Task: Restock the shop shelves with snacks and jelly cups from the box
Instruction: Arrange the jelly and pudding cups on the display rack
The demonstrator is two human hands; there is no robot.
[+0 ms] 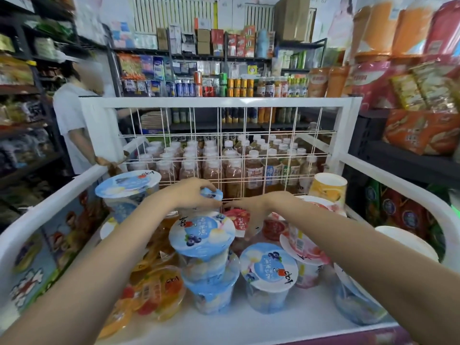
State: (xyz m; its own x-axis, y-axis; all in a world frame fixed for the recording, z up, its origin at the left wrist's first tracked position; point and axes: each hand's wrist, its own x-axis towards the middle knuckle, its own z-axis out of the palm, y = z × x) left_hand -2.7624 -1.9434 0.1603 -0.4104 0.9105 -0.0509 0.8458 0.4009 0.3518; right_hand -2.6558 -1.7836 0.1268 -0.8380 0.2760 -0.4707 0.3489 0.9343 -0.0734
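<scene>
The left hand (pixel 191 191) is reaching to the back of the white display bin (pixel 398 175), and its fingers are curling round a small blue-lidded jelly cup (pixel 212 195), pinching it from the top. The right hand (pixel 251 207) is lying just beside it, with fingers reaching down and touching a small red-lidded jelly cup (pixel 240 221); whether they are pinching it is hard to tell.

A white wire grid (pixel 224 145) is standing right behind both hands. Behind the grid, many tea bottles with white caps (pixel 254 170) are standing in rows.

Four big clear plastic jelly cups with blue paper lids (pixel 202 236) are showing plainly: two stacked in the middle, one beside them and one at the back left. A pink-lidded cup (pixel 305 250) is tilting near the right arm. Orange fruit jelly cups (pixel 159 290) are lying in a pile on the left. A yellow paper cup (pixel 328 188) is standing at the back right corner.

A person in a white shirt (pixel 77 125) is standing beyond the bin, on the left.
</scene>
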